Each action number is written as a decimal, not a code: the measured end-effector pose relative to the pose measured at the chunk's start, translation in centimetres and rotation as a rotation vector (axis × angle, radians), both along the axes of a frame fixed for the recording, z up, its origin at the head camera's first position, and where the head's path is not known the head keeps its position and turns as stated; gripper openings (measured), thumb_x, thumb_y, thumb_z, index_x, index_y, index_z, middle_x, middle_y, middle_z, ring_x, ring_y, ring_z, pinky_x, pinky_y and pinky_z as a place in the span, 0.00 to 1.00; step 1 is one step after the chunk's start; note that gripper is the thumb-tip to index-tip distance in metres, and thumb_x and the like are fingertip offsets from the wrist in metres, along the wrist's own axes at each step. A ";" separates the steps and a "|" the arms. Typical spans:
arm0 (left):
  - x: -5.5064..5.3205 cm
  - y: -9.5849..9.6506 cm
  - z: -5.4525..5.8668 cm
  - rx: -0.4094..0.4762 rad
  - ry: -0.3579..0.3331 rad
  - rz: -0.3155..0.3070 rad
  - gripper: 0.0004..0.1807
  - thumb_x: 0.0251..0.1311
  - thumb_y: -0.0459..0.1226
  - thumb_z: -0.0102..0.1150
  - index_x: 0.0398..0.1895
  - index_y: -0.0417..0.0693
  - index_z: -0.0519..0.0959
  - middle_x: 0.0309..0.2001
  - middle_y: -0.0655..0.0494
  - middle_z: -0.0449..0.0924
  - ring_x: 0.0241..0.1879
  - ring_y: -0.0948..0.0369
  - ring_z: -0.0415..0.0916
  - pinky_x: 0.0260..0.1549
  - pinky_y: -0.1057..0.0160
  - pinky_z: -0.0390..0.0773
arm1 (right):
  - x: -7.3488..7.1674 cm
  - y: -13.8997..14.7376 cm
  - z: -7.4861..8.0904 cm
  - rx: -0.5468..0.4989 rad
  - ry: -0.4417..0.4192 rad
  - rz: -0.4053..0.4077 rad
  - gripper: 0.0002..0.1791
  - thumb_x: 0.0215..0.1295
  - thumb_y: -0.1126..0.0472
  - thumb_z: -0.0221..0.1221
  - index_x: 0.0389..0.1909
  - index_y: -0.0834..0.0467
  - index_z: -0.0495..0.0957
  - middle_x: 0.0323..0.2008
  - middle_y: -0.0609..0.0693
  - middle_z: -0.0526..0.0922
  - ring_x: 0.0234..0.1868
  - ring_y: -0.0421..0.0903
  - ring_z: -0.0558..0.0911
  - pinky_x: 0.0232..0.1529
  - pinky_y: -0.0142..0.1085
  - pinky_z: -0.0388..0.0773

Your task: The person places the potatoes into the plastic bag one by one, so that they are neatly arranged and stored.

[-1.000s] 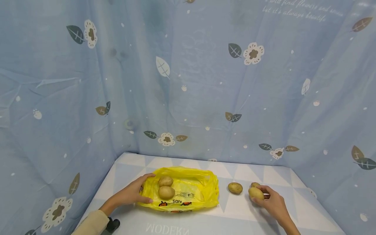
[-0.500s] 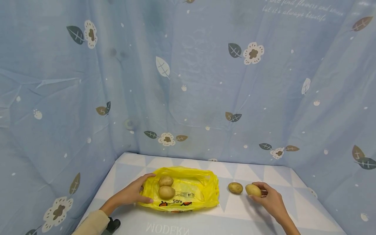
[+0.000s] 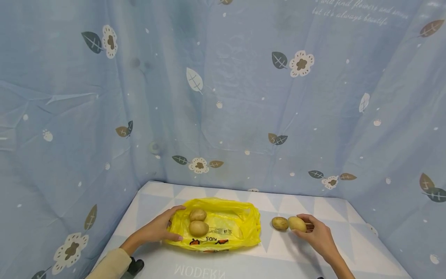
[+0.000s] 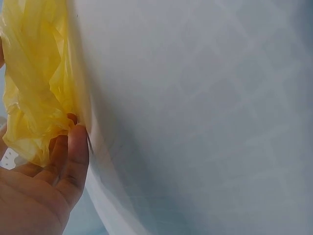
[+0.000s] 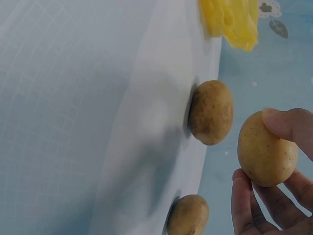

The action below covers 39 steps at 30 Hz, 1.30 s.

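Note:
My right hand (image 3: 318,236) pinches a smooth yellow potato (image 3: 297,224) between thumb and fingers. In the right wrist view this potato (image 5: 266,149) is held clear of the table. A second potato (image 3: 280,223) lies on the table just left of it. Another potato (image 5: 189,215), hidden behind the right hand in the head view, rests on the table in the right wrist view. My left hand (image 3: 158,226) grips the left end of a yellow plastic bag (image 3: 249,228), its fingers at the film (image 4: 41,73). Inside the opened bag sit two potatoes, one (image 3: 198,214) behind the other (image 3: 198,228).
The table (image 3: 265,263) carries a pale cloth with triangles and lettering. Blue floral curtains (image 3: 237,97) rise behind it and along both sides. A black object (image 3: 136,266) shows beside the left sleeve (image 3: 110,265).
My right hand has carried its potato leftward, away from the potato it was picked from beside, toward the one nearer the bag. The left hand and bag have stayed in place.

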State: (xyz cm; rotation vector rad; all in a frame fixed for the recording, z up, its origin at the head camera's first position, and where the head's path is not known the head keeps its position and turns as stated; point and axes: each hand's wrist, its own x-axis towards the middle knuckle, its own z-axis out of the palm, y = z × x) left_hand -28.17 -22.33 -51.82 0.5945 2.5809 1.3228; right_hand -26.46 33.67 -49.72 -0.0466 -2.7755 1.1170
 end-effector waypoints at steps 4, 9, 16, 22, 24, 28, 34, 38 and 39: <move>-0.1 0.1 0.0 -0.001 -0.005 0.001 0.55 0.48 0.45 0.83 0.78 0.49 0.60 0.77 0.40 0.58 0.75 0.37 0.53 0.69 0.29 0.55 | -0.2 -0.4 0.1 -0.013 0.015 0.012 0.34 0.52 0.53 0.79 0.60 0.58 0.80 0.53 0.58 0.84 0.49 0.53 0.85 0.44 0.39 0.85; -0.1 0.1 0.0 -0.004 -0.005 -0.002 0.55 0.48 0.45 0.83 0.78 0.49 0.60 0.77 0.40 0.59 0.75 0.37 0.54 0.68 0.29 0.56 | -0.5 -1.1 0.2 -0.025 0.023 0.023 0.33 0.52 0.54 0.79 0.60 0.56 0.81 0.54 0.57 0.84 0.50 0.53 0.85 0.45 0.38 0.85; -0.2 0.1 0.0 -0.005 0.005 -0.006 0.55 0.49 0.45 0.82 0.78 0.50 0.60 0.77 0.40 0.59 0.75 0.38 0.54 0.68 0.30 0.57 | -0.8 -2.0 0.6 -0.018 0.048 0.041 0.35 0.51 0.51 0.79 0.60 0.56 0.80 0.54 0.58 0.84 0.50 0.53 0.85 0.47 0.40 0.85; -0.2 0.0 -0.1 -0.007 0.008 -0.007 0.55 0.48 0.46 0.82 0.78 0.49 0.60 0.77 0.40 0.58 0.75 0.37 0.54 0.68 0.30 0.56 | -1.1 -2.8 0.7 -0.030 0.073 0.059 0.34 0.51 0.52 0.80 0.59 0.56 0.81 0.56 0.56 0.83 0.50 0.52 0.85 0.46 0.38 0.85; -0.2 0.1 -0.1 -0.006 0.008 -0.008 0.55 0.49 0.46 0.82 0.78 0.48 0.60 0.77 0.40 0.58 0.75 0.37 0.54 0.68 0.29 0.56 | -1.2 -3.2 0.7 -0.035 0.077 0.059 0.34 0.50 0.53 0.80 0.59 0.56 0.81 0.56 0.56 0.84 0.49 0.52 0.85 0.45 0.38 0.85; 0.0 0.1 -0.1 -0.004 0.007 -0.008 0.55 0.49 0.45 0.82 0.78 0.48 0.60 0.77 0.39 0.58 0.75 0.37 0.53 0.68 0.29 0.55 | -1.5 -4.0 0.6 -0.039 0.074 0.053 0.34 0.50 0.55 0.80 0.59 0.56 0.81 0.54 0.55 0.84 0.47 0.50 0.85 0.44 0.38 0.85; -0.1 0.2 0.0 -0.005 0.004 -0.006 0.54 0.49 0.45 0.82 0.78 0.48 0.60 0.76 0.39 0.59 0.75 0.38 0.55 0.68 0.30 0.58 | -1.8 -5.1 0.8 -0.054 0.081 0.077 0.34 0.49 0.55 0.81 0.59 0.55 0.82 0.54 0.54 0.84 0.46 0.49 0.85 0.43 0.37 0.85; -0.2 0.1 0.0 -0.004 0.006 -0.013 0.54 0.49 0.45 0.82 0.78 0.47 0.60 0.76 0.39 0.59 0.74 0.38 0.56 0.68 0.31 0.60 | -2.0 -5.7 0.9 -0.067 0.079 0.097 0.34 0.49 0.54 0.81 0.59 0.55 0.82 0.54 0.55 0.85 0.44 0.48 0.85 0.42 0.38 0.85; -0.2 0.1 0.0 -0.005 0.008 -0.015 0.54 0.50 0.45 0.82 0.78 0.47 0.60 0.76 0.39 0.59 0.74 0.38 0.56 0.67 0.32 0.60 | -2.0 -5.9 1.0 -0.070 0.079 0.103 0.34 0.49 0.54 0.81 0.59 0.55 0.82 0.54 0.55 0.85 0.43 0.48 0.85 0.42 0.38 0.85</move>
